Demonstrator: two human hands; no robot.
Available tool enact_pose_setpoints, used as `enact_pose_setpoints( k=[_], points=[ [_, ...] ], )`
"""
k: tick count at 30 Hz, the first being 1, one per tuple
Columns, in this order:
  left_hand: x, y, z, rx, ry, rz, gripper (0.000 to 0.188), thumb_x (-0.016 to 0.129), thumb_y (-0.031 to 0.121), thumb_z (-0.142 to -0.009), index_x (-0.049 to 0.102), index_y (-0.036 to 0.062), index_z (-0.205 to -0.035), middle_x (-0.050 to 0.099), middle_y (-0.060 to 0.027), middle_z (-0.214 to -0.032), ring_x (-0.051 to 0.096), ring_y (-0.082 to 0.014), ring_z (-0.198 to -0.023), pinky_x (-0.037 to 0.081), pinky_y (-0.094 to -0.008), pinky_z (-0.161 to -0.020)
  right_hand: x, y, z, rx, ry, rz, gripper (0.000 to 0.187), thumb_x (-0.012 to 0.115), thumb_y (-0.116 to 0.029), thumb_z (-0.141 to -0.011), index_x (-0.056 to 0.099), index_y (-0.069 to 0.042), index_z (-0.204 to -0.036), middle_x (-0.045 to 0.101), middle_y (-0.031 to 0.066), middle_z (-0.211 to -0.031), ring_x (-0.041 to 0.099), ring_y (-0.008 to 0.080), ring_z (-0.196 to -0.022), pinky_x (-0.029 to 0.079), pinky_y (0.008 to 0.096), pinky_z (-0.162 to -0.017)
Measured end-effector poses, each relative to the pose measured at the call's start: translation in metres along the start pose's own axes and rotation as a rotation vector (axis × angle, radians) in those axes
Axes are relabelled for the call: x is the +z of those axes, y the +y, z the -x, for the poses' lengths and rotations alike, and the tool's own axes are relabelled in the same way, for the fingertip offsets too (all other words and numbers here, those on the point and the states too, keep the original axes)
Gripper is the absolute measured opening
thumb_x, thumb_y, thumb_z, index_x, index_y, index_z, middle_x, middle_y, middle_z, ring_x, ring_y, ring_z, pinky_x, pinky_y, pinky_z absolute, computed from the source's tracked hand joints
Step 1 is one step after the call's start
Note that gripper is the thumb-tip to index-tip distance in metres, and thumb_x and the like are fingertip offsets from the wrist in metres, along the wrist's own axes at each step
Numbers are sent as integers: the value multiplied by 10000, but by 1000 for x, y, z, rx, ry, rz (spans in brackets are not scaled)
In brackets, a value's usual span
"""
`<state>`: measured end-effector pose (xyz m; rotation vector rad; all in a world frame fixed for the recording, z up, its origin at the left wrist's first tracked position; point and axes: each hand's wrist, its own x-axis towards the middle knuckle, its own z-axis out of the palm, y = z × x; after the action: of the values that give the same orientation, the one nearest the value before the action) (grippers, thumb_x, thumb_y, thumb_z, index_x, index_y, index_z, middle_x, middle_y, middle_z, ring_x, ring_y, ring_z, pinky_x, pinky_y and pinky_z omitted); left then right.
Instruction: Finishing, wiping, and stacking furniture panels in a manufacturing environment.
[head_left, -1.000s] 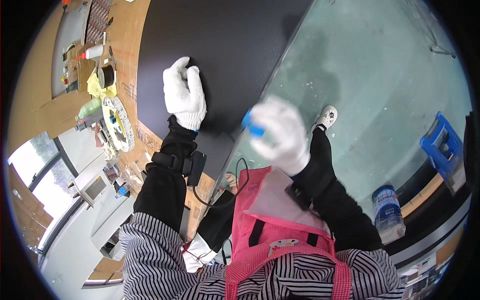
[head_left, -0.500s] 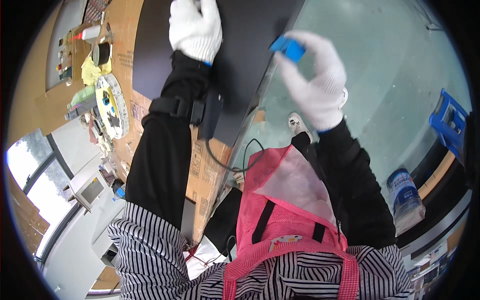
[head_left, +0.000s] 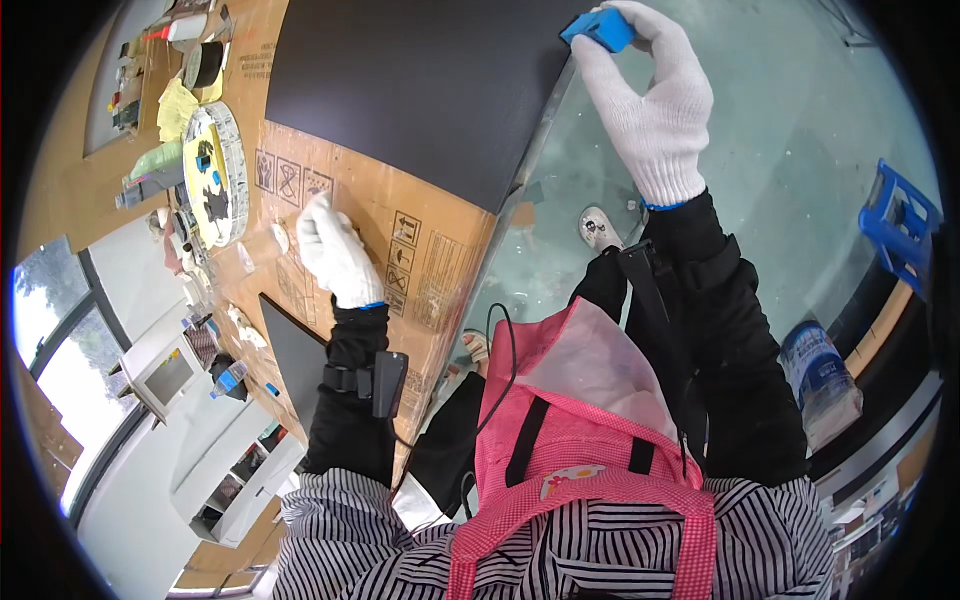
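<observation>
My right hand (head_left: 655, 105), in a white knit glove, pinches a small blue block-shaped tool (head_left: 603, 30) between thumb and fingers. The tool has a dark tip and sits at the right edge of a flat dark panel (head_left: 410, 90). The panel lies on a cardboard-covered table (head_left: 375, 215). My left hand (head_left: 338, 258), also gloved in white, is over the bare cardboard below the panel, away from it. Its fingers look bent and a little smeared, so whether they hold anything is not clear. Beside it lies a small white scrap (head_left: 279, 237).
Left of the panel are a round tray (head_left: 233, 165) holding small blue pieces, a tape roll (head_left: 205, 65) and a red-tipped bottle (head_left: 185, 28). Another dark panel (head_left: 295, 350) lies near my left forearm. A blue stool (head_left: 895, 225) and a blue-labelled container (head_left: 815, 365) stand on the right.
My left hand has come off the panel and moved down toward me over the cardboard. My right hand has moved farther away along the panel's edge, still holding the blue tool.
</observation>
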<state>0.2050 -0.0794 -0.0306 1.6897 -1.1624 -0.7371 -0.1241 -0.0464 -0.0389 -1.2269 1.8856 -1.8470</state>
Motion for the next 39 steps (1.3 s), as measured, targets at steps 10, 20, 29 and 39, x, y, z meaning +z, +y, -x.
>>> enact_pose_setpoints(
  k=[10,20,29,39],
  points=[
    [-8,-20,10,204,-82,-110,166,591,90,-1061,679,-38,-1118,713,-77,-1034,636,-127,-954,506,-270,-919,-1,-47,104,-133,-398,-143,364,816,-53,-721,707,-63,-1068,720,102,-977,696,307,-901,544,394,-844],
    [-4,-14,14,235,-57,-145,157,617,103,-1037,689,-20,-1103,710,-52,-985,629,-95,-862,514,-245,-838,6,-43,97,-76,-198,3,397,829,-29,-751,685,-51,-1119,719,110,-1054,690,278,-944,541,381,-879],
    [0,-15,15,202,-37,-170,166,637,129,-1031,689,-9,-1105,717,-56,-966,660,-109,-869,526,-256,-828,-1,-43,99,-11,-152,-13,397,825,-4,-731,677,-28,-1099,721,127,-1035,698,307,-920,546,371,-824],
    [-3,-13,14,153,-38,-267,198,666,184,-1023,686,6,-1108,734,-67,-960,684,-124,-868,540,-272,-825,-20,-83,155,-129,-715,-62,508,826,-12,-715,655,-85,-1188,722,71,-1094,681,313,-1030,524,424,-934]
  ],
)
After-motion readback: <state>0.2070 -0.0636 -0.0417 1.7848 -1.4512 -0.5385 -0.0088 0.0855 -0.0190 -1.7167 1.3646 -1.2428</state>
